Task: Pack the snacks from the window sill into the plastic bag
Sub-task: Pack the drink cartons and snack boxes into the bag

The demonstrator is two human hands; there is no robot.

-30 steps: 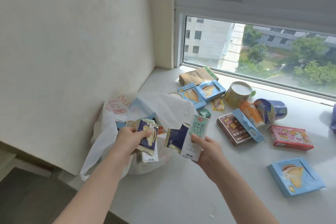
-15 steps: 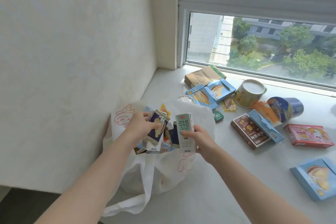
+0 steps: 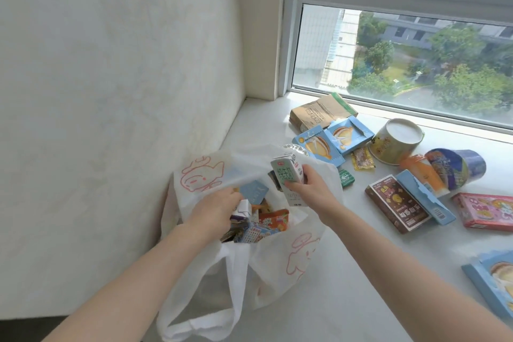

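In bag (image 3: 277,275), left hand (image 3: 213,211) lowered packets (image 3: 242,209); carton (image 3: 287,175) aloft.

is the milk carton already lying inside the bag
No, the right hand grips the milk carton over the mouth of the plastic bag.

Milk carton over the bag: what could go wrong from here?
1. The right hand holds the milk carton over the soft bag; it may snag the limp rim and drop onto the sill.
2. The left hand grips a small carton inside the mouth, so the two could collide.
3. The bag looks close to the sill's front edge, handles drooping; more weight might tip it off.
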